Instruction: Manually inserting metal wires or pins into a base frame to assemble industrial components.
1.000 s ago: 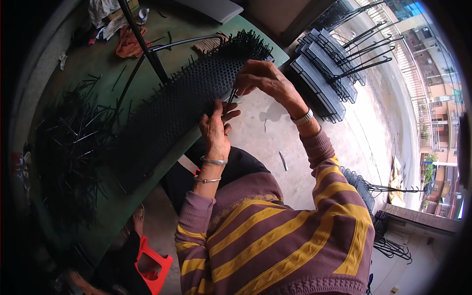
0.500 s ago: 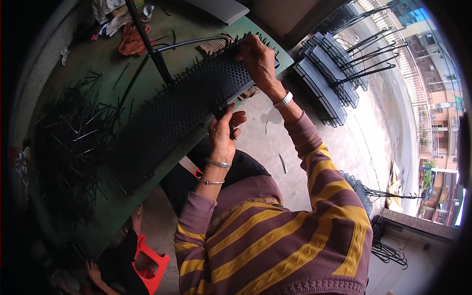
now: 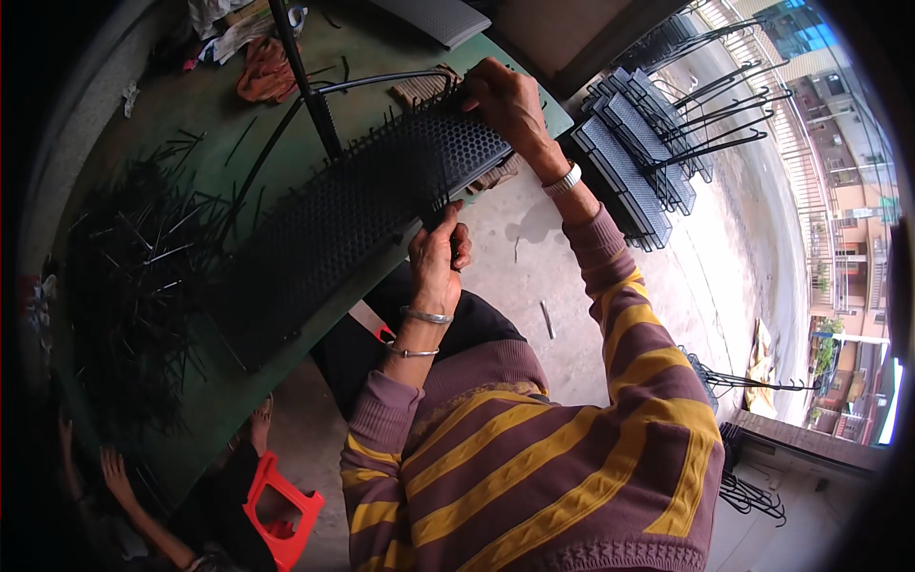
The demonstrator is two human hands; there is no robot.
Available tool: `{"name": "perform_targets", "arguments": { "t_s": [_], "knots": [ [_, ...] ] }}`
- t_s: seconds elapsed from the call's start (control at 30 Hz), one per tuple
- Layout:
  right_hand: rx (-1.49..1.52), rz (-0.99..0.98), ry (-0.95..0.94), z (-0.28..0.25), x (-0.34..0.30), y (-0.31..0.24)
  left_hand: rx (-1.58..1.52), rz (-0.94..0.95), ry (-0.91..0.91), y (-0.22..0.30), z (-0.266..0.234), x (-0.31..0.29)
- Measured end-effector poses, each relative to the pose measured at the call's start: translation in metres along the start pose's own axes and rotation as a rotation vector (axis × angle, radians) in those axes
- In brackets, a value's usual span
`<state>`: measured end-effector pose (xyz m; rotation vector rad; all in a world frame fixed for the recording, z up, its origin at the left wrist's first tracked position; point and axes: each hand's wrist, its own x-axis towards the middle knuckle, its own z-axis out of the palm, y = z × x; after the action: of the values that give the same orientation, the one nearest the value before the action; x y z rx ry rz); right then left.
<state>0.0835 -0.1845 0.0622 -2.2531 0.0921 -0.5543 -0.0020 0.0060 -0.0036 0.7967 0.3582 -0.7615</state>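
Note:
A long black perforated metal shelf (image 3: 315, 224) lies across the green table, with small black pegs standing along its far edge. My right hand (image 3: 507, 100) is at the shelf's far right end, fingers bent and pinched at the row of pegs. Whatever sits between those fingertips is too small and dark to make out. At the near edge my left hand (image 3: 440, 250) is closed around several thin black strips (image 3: 441, 191), their tips sticking up in front of the shelf. A tangled pile of thin black strips (image 3: 143, 276) covers the table's left side.
The green table (image 3: 229, 419) has an orange cloth (image 3: 270, 71) at the back. A black bent rod frame (image 3: 310, 95) rises behind the shelf. Stacked black racks (image 3: 629, 143) stand on the floor at right. Another person's hand (image 3: 116, 472) rests near a red stool (image 3: 283, 515).
My right hand has shifted slightly right along the shelf's far end. My left hand's fingers have closed in more. The other person's hand has moved left and up onto the table's edge.

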Motion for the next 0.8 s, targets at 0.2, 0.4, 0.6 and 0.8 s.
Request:
{"name": "perform_targets", "arguments": {
  "t_s": [0.2,0.4,0.6,0.8],
  "knots": [
    [-0.036,-0.037,-0.062,-0.007,0.007,0.003,-0.055,0.012,-0.029,0.002,0.000,-0.002],
    [-0.060,-0.046,-0.067,-0.008,0.011,0.008,-0.053,0.011,-0.037,0.003,-0.002,-0.003],
    [-0.056,-0.117,-0.143,-0.007,0.020,-0.001,-0.020,0.005,-0.055,0.003,-0.001,-0.005],
    [0.030,-0.158,-0.104,-0.001,0.021,0.007,-0.018,-0.012,-0.041,0.003,0.005,-0.006]
  ]
}}
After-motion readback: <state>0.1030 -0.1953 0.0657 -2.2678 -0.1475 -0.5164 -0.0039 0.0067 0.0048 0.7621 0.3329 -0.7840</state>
